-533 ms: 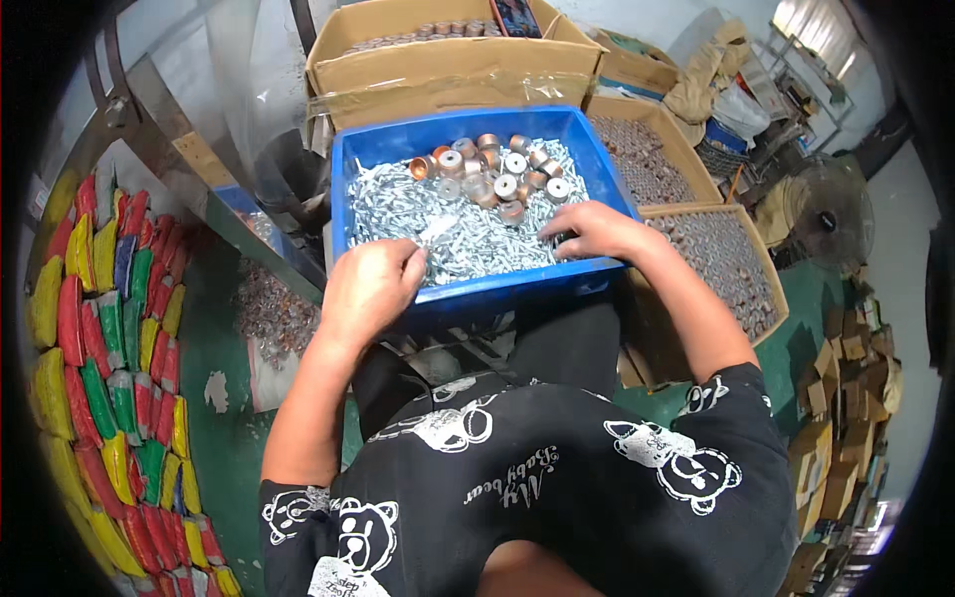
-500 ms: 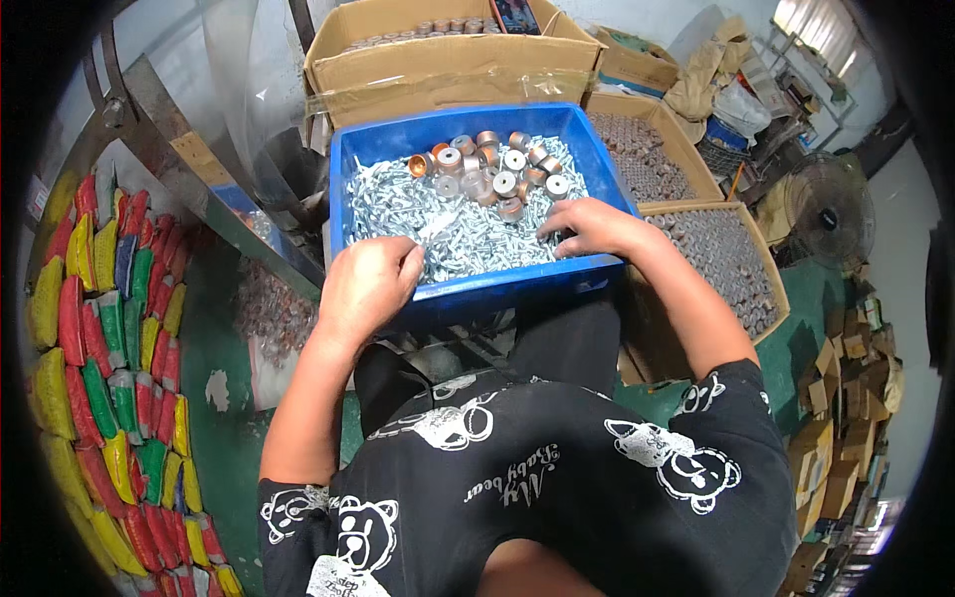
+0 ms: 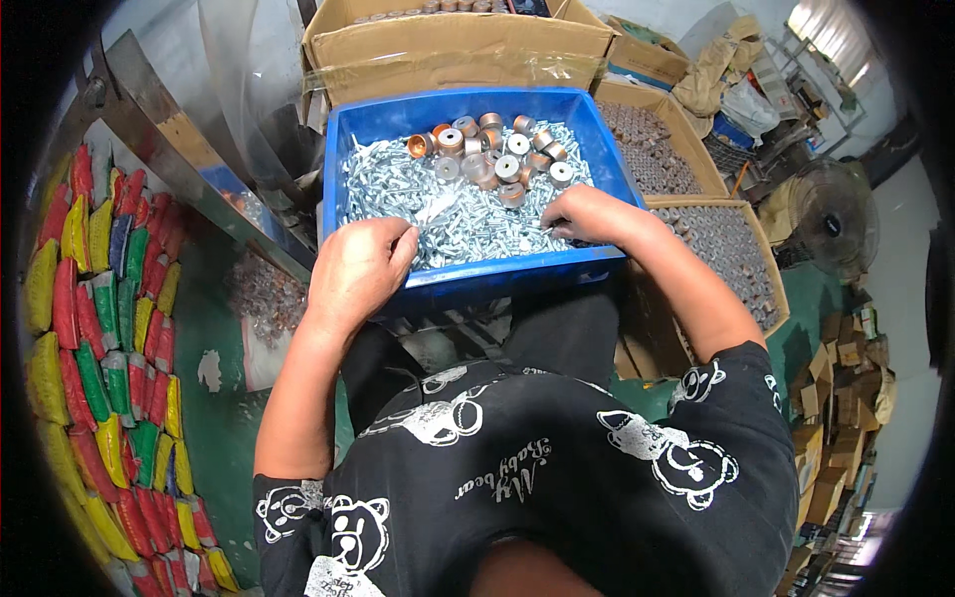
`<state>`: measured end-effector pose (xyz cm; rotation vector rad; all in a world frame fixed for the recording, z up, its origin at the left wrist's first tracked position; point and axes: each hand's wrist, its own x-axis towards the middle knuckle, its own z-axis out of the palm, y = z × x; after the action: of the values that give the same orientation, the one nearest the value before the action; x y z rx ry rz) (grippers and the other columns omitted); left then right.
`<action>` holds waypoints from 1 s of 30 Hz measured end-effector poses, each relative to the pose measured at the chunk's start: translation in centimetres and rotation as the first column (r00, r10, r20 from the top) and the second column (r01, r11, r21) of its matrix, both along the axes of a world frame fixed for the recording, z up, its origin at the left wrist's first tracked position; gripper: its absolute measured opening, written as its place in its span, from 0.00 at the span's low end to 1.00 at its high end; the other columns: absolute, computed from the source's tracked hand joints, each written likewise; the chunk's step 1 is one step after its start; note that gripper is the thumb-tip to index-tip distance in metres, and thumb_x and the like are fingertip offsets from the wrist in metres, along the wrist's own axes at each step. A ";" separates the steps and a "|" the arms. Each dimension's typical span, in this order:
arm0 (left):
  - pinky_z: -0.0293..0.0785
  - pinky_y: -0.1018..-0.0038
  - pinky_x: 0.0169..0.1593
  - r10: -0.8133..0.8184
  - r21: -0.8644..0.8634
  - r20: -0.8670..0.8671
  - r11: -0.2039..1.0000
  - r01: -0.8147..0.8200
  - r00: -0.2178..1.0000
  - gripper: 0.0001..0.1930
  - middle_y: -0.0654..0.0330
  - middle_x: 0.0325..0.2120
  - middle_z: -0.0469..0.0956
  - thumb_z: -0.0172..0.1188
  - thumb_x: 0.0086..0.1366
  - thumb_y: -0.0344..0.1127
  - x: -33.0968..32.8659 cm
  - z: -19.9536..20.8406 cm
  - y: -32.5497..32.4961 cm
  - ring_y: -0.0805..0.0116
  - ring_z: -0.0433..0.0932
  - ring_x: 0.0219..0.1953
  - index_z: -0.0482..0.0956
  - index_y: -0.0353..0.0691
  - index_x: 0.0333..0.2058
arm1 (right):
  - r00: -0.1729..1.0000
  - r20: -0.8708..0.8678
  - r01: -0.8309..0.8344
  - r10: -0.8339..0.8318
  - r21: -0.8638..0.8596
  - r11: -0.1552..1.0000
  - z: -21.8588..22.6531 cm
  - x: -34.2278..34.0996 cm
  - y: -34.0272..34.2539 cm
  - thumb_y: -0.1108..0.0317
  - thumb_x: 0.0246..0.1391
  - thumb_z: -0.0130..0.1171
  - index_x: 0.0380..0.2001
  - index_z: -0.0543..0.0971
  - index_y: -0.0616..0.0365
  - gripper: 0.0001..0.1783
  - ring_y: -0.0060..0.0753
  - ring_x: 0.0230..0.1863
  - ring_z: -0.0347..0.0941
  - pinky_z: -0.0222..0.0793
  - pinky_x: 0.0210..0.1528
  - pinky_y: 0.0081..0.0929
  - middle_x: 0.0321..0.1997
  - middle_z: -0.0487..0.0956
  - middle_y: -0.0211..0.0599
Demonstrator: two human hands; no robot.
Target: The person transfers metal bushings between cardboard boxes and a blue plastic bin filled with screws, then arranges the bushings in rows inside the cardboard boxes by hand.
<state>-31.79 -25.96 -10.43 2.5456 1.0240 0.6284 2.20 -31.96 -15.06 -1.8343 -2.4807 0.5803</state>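
A blue plastic tray (image 3: 477, 267) full of loose silvery screws (image 3: 383, 189) stands in front of me. Several copper-and-grey cylindrical pieces (image 3: 451, 141), some with white ends, lie heaped on the screws toward the far side. My left hand (image 3: 360, 267) is over the tray's near left corner, thumb and fingers pressed together; whatever they hold is hidden. At the near right, my right hand (image 3: 589, 215) reaches in over the rim. Its fingers curl down against the screws, and I cannot make out what is between them.
Behind the tray stands a cardboard box (image 3: 458, 50) with more cylinders. Open cartons (image 3: 711, 234) of small parts sit at the right, near a fan (image 3: 834, 224). Red, yellow and green packets (image 3: 109, 338) are stacked at the left. A metal strip (image 3: 199, 159) slants beside the tray.
My right hand's fingers, spread over the screws before, are now curled in. My left hand has shifted slightly left and remains closed. The view has tilted a little.
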 end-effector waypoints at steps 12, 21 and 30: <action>0.73 0.59 0.34 -0.090 -0.007 0.136 0.996 0.091 0.987 0.10 0.47 0.26 0.78 0.59 0.62 0.36 -0.7 -0.5 0.6 0.46 0.78 0.31 0.81 0.35 0.30 | 0.952 -0.268 0.088 -0.146 -0.217 0.972 1.2 -0.5 -0.5 0.66 0.50 0.65 0.41 0.81 0.60 0.15 0.26 0.30 0.77 0.72 0.37 0.27 0.29 0.81 0.36; 0.73 0.60 0.34 -0.120 -0.027 0.230 0.991 0.130 0.966 0.09 0.49 0.25 0.79 0.59 0.62 0.37 -1.2 -0.9 0.9 0.48 0.79 0.30 0.82 0.37 0.30 | 0.586 -0.526 0.323 -0.616 -0.546 0.773 5.2 -2.4 1.0 0.71 0.55 0.61 0.43 0.82 0.63 0.12 0.16 0.20 0.65 0.63 0.23 0.15 0.26 0.75 0.25; 0.73 0.56 0.34 -0.088 -0.035 0.382 0.993 0.110 0.920 0.13 0.47 0.22 0.78 0.55 0.62 0.38 -2.0 -2.2 1.5 0.46 0.78 0.29 0.78 0.37 0.22 | 0.985 0.172 0.006 -0.031 0.146 0.989 1.7 -11.5 8.6 0.72 0.51 0.56 0.34 0.74 0.61 0.07 0.54 0.39 0.78 0.71 0.39 0.44 0.32 0.79 0.53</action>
<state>-33.76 -24.43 -12.64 2.2836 0.7595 1.0003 -9.32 -23.34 -13.39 -1.9268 -2.5299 0.2400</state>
